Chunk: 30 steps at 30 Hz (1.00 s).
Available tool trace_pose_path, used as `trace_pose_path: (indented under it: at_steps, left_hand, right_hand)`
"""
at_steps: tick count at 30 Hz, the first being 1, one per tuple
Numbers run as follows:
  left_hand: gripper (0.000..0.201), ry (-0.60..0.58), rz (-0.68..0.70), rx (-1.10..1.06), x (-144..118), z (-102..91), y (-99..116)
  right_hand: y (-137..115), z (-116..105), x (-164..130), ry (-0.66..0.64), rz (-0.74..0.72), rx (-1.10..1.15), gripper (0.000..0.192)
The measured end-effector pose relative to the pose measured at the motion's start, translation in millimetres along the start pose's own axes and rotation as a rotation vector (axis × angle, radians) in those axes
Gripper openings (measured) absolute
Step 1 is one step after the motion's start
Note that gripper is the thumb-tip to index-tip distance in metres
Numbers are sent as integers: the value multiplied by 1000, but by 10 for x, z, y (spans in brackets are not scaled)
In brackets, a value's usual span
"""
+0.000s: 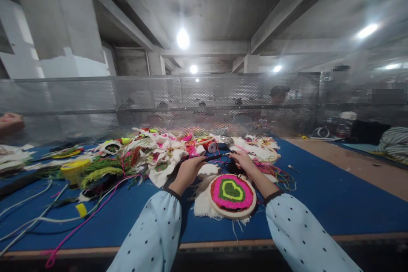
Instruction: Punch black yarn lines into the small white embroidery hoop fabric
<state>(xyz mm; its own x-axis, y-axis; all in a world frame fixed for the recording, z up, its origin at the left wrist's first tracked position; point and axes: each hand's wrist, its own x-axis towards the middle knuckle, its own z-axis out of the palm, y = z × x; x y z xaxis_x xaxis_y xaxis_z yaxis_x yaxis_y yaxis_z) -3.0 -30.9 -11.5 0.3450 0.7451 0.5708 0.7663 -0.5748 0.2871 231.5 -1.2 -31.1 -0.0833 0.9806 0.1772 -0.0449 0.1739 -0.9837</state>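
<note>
Landmark: embroidery hoop [232, 195] with pink-green heart, lying flat on blue counter [334, 204] near front edge. Far left of hoop: loose white cords [28, 216], pink yarn strand [83, 221], yellow spool [74, 170]. Left-behind hoop: heaped cloth pieces and yarn [153, 153] crowd counter. Left hand [188, 170] just behind-left of hoop, fingers closed on dark slim tool [216, 157]. Right hand [244, 162] behind hoop, pinching tool's other end and dark thread. Right of hoop: bare blue surface, open room. Mesh screen [159, 97] closes back edge.
</note>
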Motion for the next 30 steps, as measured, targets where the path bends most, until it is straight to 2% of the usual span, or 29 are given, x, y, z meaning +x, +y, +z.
trace_pose_path:
  at_steps: [2, 5, 7, 9, 18, 24, 30]
  left_hand:
    - [29, -1, 15, 23, 1, 0, 1]
    - [29, 4, 14, 60, 0, 5, 0]
    - [29, 22, 10, 74, -2, 12, -2]
    - [29, 35, 17, 86, -5, 20, -1]
    - [34, -79, 66, 147, -28, -28, 95]
    - [33, 15, -41, 171, -22, -71, 130]
    - [32, 132, -211, 165, 7, -36, 16]
  right_hand:
    - [13, -57, 31, 96, -71, -161, 16]
    - [36, -105, 57, 208, -262, -392, 19]
    - [43, -116, 59, 257, -352, -468, 23]
    - [40, -120, 51, 298, -384, -508, 24]
    - [-6, -154, 5, 407, -364, -672, 24]
    - [8, -170, 4, 392, -321, -818, 24]
    - [20, -158, -9, 371, -308, -917, 24]
